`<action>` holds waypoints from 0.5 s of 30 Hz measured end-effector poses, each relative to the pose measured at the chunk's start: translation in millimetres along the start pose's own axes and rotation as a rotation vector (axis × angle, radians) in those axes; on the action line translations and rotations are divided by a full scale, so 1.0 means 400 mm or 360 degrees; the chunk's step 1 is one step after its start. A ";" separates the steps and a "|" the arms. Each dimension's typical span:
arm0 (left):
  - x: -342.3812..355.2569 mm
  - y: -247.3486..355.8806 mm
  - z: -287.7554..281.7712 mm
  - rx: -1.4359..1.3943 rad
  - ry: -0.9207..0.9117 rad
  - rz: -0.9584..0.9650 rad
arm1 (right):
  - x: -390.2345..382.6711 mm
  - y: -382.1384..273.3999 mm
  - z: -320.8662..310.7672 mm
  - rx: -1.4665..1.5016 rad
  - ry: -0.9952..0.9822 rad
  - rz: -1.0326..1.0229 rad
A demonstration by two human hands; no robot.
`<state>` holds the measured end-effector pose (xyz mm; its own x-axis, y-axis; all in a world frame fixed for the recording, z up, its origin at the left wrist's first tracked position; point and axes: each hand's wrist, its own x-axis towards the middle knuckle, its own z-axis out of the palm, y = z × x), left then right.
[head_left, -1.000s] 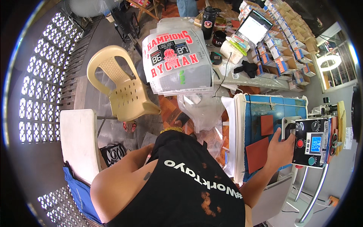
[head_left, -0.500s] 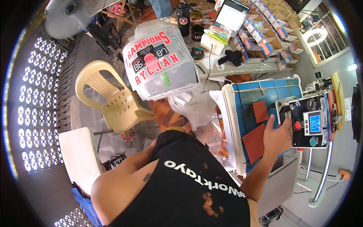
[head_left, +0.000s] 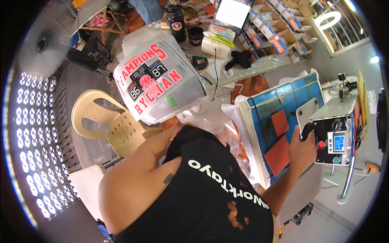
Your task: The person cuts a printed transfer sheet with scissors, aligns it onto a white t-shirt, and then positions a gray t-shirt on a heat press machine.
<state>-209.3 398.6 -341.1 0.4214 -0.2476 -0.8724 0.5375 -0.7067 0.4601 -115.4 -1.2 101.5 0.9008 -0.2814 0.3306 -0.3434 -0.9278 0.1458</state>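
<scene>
My right hand is wrapped round the black handle on the front of a heat press. The press has a black control panel with a red button, a dial and a lit blue display. Left of it lies a blue-topped stack with white edges, tied with string. Two reddish-brown square pads rest on that top, beside a pale rounded plate. Held close to my body, my left hand is mostly hidden behind my black shirt, its fingers not visible.
A stack of printed sheets lies ahead, near a beige plastic chair. The table behind carries a black bottle, a mug, a laptop and a black cloth. A fan stands far left; boxes fill shelves at the back.
The whole view has turned and shifted. More of the pale plate shows beside the press head, which appears swung slightly away. My right hand stays on the handle.
</scene>
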 end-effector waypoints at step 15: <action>0.130 0.113 -0.055 0.0138 0.0047 -0.0016 | -0.003 -0.024 -0.012 -0.0123 0.0123 0.0136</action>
<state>-146.9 368.5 -362.0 0.4383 -0.2214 -0.8712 0.4769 -0.7642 0.4341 -114.6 9.3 104.2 0.8453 -0.3360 0.4153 -0.4400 -0.8788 0.1847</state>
